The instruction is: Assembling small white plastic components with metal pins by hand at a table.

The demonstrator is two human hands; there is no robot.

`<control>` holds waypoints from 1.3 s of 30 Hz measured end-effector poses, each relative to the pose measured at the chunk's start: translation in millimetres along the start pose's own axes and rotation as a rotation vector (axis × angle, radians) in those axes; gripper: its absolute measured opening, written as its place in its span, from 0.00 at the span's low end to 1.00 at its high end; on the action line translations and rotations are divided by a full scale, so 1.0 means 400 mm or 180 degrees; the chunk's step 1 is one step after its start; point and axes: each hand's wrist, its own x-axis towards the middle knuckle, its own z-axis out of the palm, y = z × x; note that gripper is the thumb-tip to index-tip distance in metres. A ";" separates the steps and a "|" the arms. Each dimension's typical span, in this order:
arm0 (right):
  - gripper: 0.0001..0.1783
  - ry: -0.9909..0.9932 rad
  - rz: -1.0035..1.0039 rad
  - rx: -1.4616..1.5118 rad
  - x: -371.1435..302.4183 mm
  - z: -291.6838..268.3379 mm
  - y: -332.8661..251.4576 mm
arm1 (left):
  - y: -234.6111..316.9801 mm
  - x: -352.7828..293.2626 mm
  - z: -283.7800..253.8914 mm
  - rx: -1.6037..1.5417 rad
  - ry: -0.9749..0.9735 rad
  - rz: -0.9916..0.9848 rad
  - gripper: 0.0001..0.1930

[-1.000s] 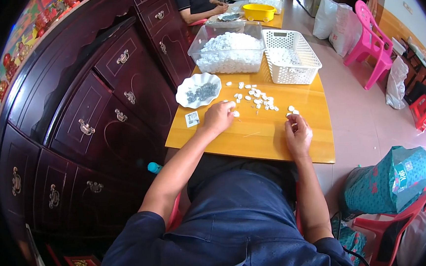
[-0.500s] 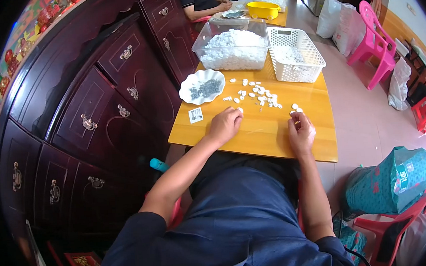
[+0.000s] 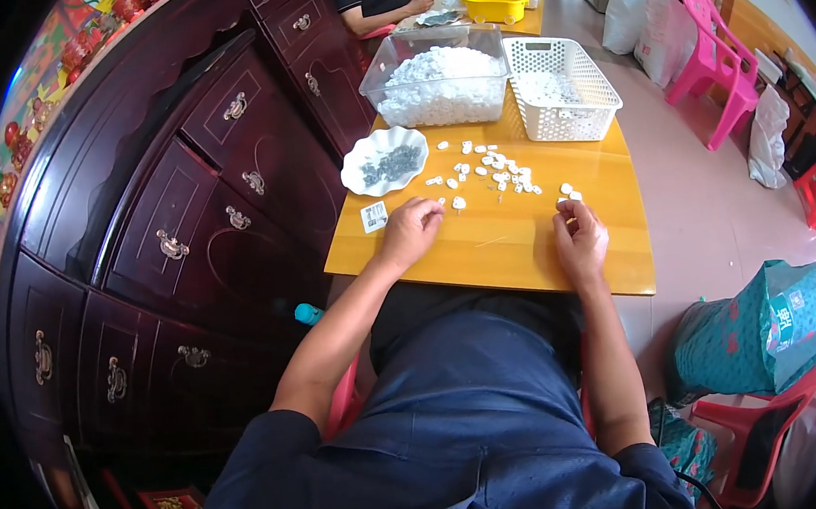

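Over the wooden table my left hand (image 3: 411,231) is closed with its fingers drawn together. A small white speck shows at its fingertips; whether the hand holds it I cannot tell. Just right of it lies a small white plastic piece (image 3: 458,203). My right hand (image 3: 582,242) rests at the right side, fingers curled toward the thumb, and what is between them is hidden. Beside its fingertips sit a few white oval pieces (image 3: 567,188). Between and beyond my hands is a loose scatter of small white pieces (image 3: 513,176). A scalloped white dish (image 3: 355,180) of small dark grey parts stands at left.
A clear bin (image 3: 389,112) heaped with white pieces and a white perforated basket (image 3: 570,130) stand at the table's far end. A square printed card (image 3: 374,217) lies below the dish. Dark cabinets (image 3: 205,188) line the left. Farther off, another person sits near a yellow tub (image 3: 495,8).
My left hand has drawn back left, away from a white piece that was at its fingertips and now lies apart on the table. My right hand stays nearly in place. The view has shifted slightly.
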 end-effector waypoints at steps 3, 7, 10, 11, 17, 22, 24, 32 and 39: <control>0.06 -0.0002 0.0005 0.0011 0.001 0.001 -0.003 | 0.026 -0.003 0.008 0.0307 -0.0170 0.0292 0.03; 0.06 -0.0038 0.0062 0.0003 0.001 -0.004 -0.007 | 0.044 0.002 0.018 0.0530 -0.0263 0.0352 0.04; 0.06 -0.0004 0.0016 -0.0002 0.000 -0.001 -0.005 | 0.036 0.018 0.012 0.0501 -0.0206 0.0354 0.05; 0.06 0.0001 0.0016 -0.0001 0.000 -0.001 -0.007 | 0.031 0.027 0.005 0.0450 -0.0134 0.0336 0.06; 0.06 -0.0008 0.0052 -0.0004 0.001 0.001 0.002 | -0.015 0.120 0.003 0.1098 -0.0346 0.0273 0.14; 0.06 -0.0033 0.0070 0.0045 0.001 0.000 0.000 | -0.037 0.146 0.029 0.1479 -0.0775 0.0061 0.15; 0.06 -0.0036 0.0084 0.0046 0.003 -0.004 0.000 | -0.039 0.137 0.029 0.1461 -0.0732 0.0095 0.14; 0.06 -0.0022 0.0042 -0.0004 -0.001 -0.001 -0.002 | -0.030 0.104 -0.003 0.1198 -0.0718 0.0002 0.09; 0.06 -0.0032 0.0043 0.0027 0.000 -0.001 -0.006 | -0.049 0.113 -0.005 0.1037 -0.0655 0.0102 0.09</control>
